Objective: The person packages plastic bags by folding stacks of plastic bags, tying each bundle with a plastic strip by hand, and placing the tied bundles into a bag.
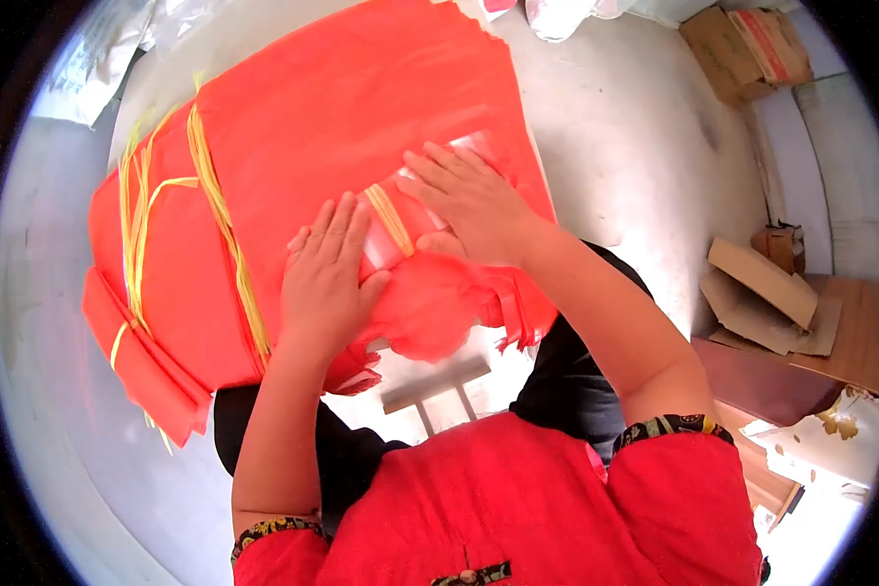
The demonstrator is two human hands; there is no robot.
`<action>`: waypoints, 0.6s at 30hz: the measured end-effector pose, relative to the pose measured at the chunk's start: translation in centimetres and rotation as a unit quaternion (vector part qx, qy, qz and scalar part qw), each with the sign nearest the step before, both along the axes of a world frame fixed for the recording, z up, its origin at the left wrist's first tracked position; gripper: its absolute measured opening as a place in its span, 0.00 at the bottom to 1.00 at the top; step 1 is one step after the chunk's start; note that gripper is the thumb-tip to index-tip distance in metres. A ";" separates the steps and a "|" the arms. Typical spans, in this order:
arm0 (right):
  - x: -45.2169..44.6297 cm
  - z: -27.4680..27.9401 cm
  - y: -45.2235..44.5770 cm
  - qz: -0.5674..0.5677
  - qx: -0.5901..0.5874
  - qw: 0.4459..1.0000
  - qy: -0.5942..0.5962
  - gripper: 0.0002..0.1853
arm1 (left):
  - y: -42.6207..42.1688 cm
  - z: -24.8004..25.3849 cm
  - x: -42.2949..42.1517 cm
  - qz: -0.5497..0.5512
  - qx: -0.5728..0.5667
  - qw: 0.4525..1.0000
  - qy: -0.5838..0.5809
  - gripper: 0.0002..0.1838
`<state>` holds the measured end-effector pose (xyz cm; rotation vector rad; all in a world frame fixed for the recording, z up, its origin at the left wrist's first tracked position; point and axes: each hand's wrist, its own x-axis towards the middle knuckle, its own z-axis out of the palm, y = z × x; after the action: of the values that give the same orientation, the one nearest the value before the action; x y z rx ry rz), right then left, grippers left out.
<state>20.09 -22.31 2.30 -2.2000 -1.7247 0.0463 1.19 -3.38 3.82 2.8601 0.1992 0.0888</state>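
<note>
A large stack of thin red sheets lies spread in front of me. Across its near part is a strip with whitish, shiny patches and a yellow band. My left hand lies flat on the strip's left end, fingers stretched out. On its right part rests my right hand, also flat, with its fingers extended. The yellow band runs between the two hands. Bunched red material hangs just below them. Long yellow strands lie over the left side of the stack.
A folded red bundle hangs at the left edge of the stack. A closed cardboard box stands at the upper right. An open carton sits on a brown wooden surface at the right. Slats show between my knees.
</note>
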 end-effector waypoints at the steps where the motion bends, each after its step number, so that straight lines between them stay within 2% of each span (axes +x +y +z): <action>1: 0.1 -0.1 -0.1 -0.007 0.000 1.000 0.004 0.42 | 0.2 -0.2 -0.3 0.004 0.003 1.000 -0.004 0.47; 12: 1.8 -1.5 -0.6 -0.109 -0.028 0.992 -0.059 0.41 | 0.9 -0.4 -2.2 0.046 0.029 0.998 0.010 0.49; 15: 2.1 -2.0 -0.6 -0.110 -0.029 0.992 -0.048 0.40 | 1.0 -0.6 -2.4 0.050 0.028 0.998 0.008 0.49; 18: 3.3 -2.9 -0.2 -0.178 -0.017 0.983 -0.030 0.39 | 1.0 -0.5 -2.6 0.045 0.029 0.998 -0.020 0.45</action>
<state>23.38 -22.53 -0.58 -2.5247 -1.3407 -0.0808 -1.44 -2.41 3.29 2.9026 0.3236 0.1729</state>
